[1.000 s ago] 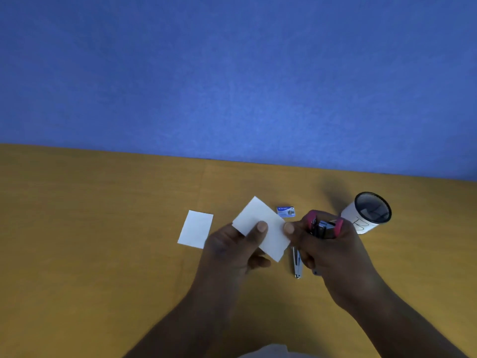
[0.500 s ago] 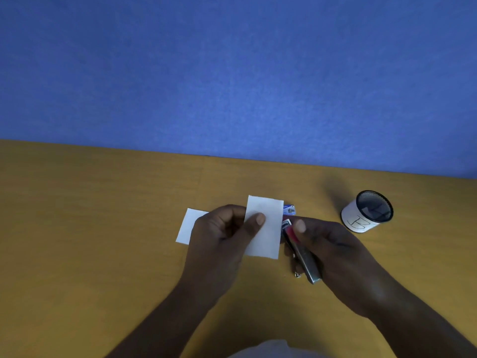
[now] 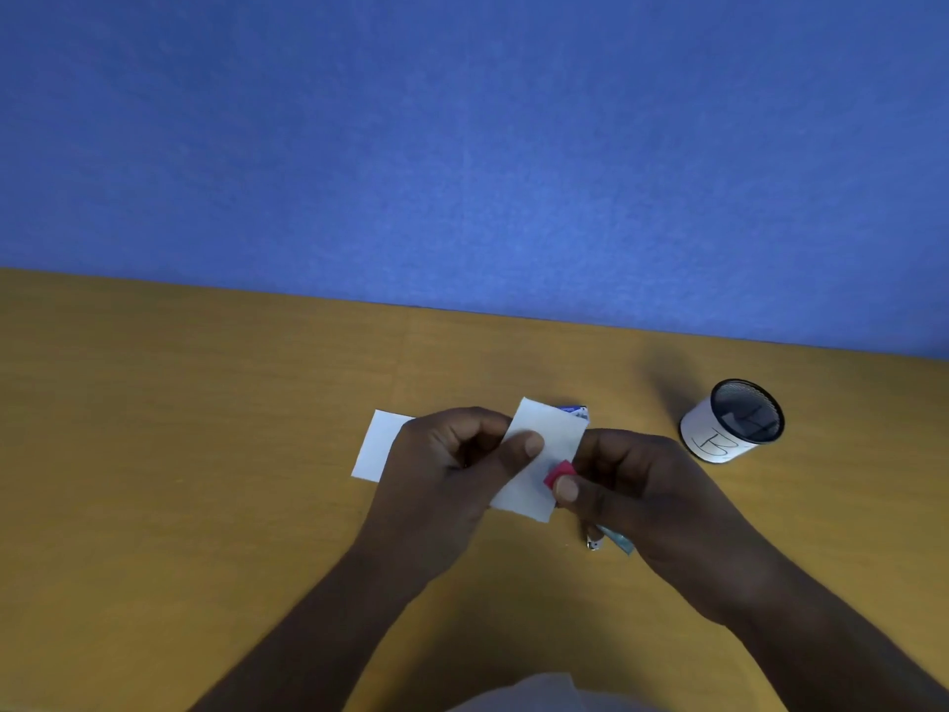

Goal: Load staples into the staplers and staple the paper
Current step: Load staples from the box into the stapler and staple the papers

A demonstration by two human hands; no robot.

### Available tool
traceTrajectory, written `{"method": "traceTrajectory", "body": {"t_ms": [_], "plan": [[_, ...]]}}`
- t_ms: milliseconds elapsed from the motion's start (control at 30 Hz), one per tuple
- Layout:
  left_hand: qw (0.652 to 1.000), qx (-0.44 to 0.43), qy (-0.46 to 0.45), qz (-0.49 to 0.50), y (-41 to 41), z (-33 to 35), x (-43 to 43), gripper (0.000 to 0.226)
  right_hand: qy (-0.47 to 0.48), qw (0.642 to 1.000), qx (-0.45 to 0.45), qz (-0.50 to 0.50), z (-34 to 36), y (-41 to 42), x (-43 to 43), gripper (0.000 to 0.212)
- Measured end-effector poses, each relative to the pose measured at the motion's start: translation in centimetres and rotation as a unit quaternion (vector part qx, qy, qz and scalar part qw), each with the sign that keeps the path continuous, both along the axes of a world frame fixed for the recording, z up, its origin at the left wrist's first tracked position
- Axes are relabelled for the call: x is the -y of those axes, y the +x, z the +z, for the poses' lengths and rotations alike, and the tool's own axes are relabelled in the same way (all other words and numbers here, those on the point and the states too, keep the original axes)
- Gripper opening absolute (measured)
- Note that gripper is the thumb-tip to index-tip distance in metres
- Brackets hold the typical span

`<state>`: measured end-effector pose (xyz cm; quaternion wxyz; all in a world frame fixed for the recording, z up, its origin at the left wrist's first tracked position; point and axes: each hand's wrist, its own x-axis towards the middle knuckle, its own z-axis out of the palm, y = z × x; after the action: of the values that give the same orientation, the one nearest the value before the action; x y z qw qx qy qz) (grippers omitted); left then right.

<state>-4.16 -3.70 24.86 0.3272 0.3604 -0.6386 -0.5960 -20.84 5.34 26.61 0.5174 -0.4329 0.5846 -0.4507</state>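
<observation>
Left of the mesh pen cup [image 3: 734,421], over the wooden table [image 3: 205,454], the left hand [image 3: 447,470] pinches a white paper slip [image 3: 544,449] between thumb and curled fingers. The right hand [image 3: 642,485] is wrapped round the pink stapler [image 3: 560,472], thumb on its nose. Half a second ago that stapler sat just beside the slip's right edge; now its nose overlaps that edge, so the paper looks fed into the mouth and ready for a squeeze. A second slip [image 3: 382,444] lies further left of the cup, and the blue staple box [image 3: 577,411] peeks out behind the held slip.
</observation>
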Motion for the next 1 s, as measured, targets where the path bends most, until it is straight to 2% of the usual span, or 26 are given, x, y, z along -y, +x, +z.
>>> {"method": "traceTrajectory", "body": {"t_ms": [167,367,600,867,1000], "plan": [[1.0,-0.005,0.017,-0.005,-0.12,-0.11,0.26,0.027,0.016,1.0,-0.018,0.007,0.09,-0.12,0.16,0.007],[0.999,-0.009,0.043,-0.03,-0.22,-0.2,0.51,0.028,0.026,1.0,0.004,-0.017,0.11,0.05,0.24,0.02],[0.998,-0.003,0.055,-0.042,-0.03,-0.66,0.01,0.025,-0.014,0.997,0.008,-0.076,-0.05,0.35,0.34,0.023],[0.999,0.004,0.045,-0.021,0.06,-0.84,-0.13,0.02,0.017,0.998,0.03,-0.05,-0.49,0.47,0.43,0.03],[0.999,-0.01,0.053,0.003,0.11,-0.92,0.1,0.016,0.017,0.999,0.035,-0.017,-0.63,0.35,0.48,0.022]]}}
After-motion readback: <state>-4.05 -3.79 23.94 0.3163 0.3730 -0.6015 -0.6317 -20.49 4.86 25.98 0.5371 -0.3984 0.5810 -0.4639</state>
